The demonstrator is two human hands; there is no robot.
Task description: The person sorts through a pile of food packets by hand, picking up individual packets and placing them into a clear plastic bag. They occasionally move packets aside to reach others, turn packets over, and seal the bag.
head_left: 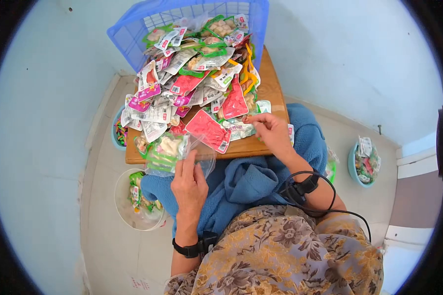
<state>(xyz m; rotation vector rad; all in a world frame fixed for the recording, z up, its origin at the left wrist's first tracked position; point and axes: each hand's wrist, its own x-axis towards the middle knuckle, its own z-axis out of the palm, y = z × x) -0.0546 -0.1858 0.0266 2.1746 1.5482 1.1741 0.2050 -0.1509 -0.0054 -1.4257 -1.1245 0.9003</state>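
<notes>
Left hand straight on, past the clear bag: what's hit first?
Likely the red packet, just beyond the left hand and the clear bag; depth is unclear, so the hand might pass above it.

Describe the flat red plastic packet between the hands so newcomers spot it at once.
Find the brown wooden table, then its front edge between left hand and right hand. There lies the flat red plastic packet. Unlike the red packets behind, it lies at that edge.
</notes>
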